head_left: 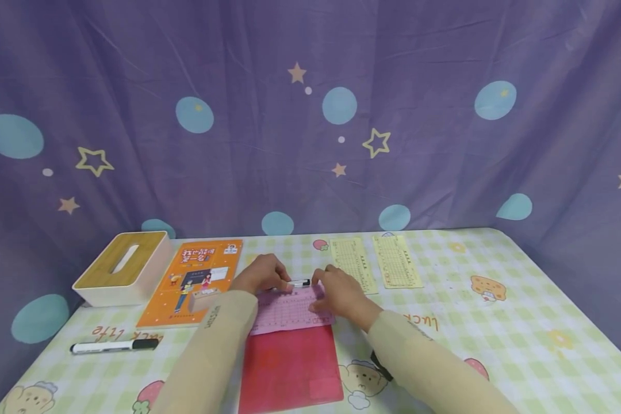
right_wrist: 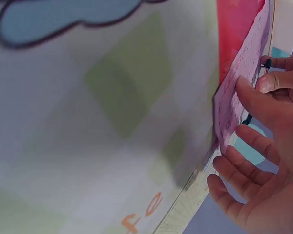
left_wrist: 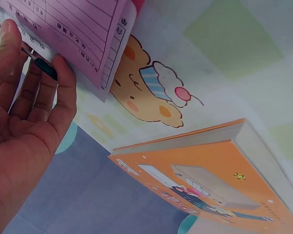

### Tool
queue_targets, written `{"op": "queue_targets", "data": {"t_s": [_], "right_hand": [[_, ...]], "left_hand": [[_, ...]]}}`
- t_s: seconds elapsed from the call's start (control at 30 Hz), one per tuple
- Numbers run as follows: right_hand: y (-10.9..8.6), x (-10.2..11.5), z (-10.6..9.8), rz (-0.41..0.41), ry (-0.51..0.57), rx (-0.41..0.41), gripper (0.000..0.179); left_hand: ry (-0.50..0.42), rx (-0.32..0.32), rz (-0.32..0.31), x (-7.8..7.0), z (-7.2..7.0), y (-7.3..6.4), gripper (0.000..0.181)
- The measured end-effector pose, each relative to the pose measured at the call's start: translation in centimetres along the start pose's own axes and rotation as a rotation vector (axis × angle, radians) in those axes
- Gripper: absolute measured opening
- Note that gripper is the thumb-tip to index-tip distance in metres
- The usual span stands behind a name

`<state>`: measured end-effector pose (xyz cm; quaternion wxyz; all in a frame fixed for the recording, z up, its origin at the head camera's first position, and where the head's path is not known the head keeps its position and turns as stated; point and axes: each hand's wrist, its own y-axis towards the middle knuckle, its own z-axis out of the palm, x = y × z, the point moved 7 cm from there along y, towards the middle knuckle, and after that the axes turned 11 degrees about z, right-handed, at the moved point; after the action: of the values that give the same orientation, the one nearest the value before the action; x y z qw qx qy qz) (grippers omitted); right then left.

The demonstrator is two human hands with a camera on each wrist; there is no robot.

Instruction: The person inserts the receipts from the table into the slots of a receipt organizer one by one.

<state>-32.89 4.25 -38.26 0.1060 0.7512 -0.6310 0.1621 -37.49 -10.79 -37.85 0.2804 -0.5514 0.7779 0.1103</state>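
A red clipboard (head_left: 292,368) lies on the table with its clip (head_left: 301,283) at the far end. On its upper part is a pink printed form (head_left: 284,313), with a white sheet showing beneath it in the left wrist view. My left hand (head_left: 263,275) pinches the clip, thumb on top and fingers curled behind the black-tipped wire (left_wrist: 45,68). Over the form's right side, my right hand (head_left: 341,294) has its fingers spread. Its thumb (right_wrist: 251,95) rests on the form's face, and the other fingertips are beside the form's edge and the clip.
An orange book (head_left: 186,287) lies left of the clipboard, beside a white tissue box (head_left: 119,287) with a wooden lid. Nearer the front left is a marker (head_left: 114,345). Two yellow printed slips (head_left: 353,264) lie behind my right hand. A dark object (head_left: 380,367) is partly hidden under the right sleeve.
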Motion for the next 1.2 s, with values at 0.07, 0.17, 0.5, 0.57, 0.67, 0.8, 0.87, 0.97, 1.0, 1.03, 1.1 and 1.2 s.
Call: {"op": "queue_targets", "data": {"t_s": [0.07,0.17,0.5,0.57,0.67,0.8,0.87,0.97,1.0,1.03,1.1,1.2], "right_hand": [[0.0,0.3,0.0,-0.023,0.001,-0.012,0.034],[-0.1,0.8,0.0,-0.052,0.031,-0.012,0.025],[0.1,0.1,0.3,0.058,0.221,0.046,0.034],[0.2,0.0,0.3,0.069,0.23,0.045,0.036],[0.3,-0.1,0.3,0.086,0.248,0.054,0.042],[0.5,-0.2,0.2,0.095,0.274,0.065,0.048],[0.6,-0.2,0.1,0.093,0.268,0.069,0.049],[0.8,-0.1,0.1,0.098,0.253,0.083,0.046],[0.9,-0.1,0.2,0.103,0.249,0.086,0.046],[1.0,-0.1,0.2,0.105,0.245,0.084,0.045],[1.1,0.0,0.4,0.109,0.243,0.077,0.044],[1.3,0.0,0.7,0.123,0.253,0.055,0.043]], "left_hand": [[0.004,-0.002,0.002,-0.1,0.0,-0.1,0.011],[0.005,-0.003,0.002,-0.1,0.0,-0.2,0.01],[-0.009,-0.026,0.01,0.1,0.2,-0.1,0.011],[-0.005,-0.027,0.013,0.0,0.2,-0.1,0.011],[0.005,-0.027,0.019,-0.1,0.2,-0.2,0.011],[0.014,-0.025,0.016,-0.1,0.2,-0.2,0.013],[0.018,-0.023,0.011,-0.1,0.2,-0.2,0.014],[0.015,-0.023,0.004,-0.1,0.3,-0.2,0.014],[0.013,-0.024,0.006,-0.1,0.3,-0.2,0.014],[0.014,-0.026,0.012,-0.1,0.3,-0.2,0.014],[0.015,-0.031,0.026,-0.1,0.3,-0.2,0.014],[0.016,-0.034,0.042,-0.1,0.3,-0.3,0.013]]}}
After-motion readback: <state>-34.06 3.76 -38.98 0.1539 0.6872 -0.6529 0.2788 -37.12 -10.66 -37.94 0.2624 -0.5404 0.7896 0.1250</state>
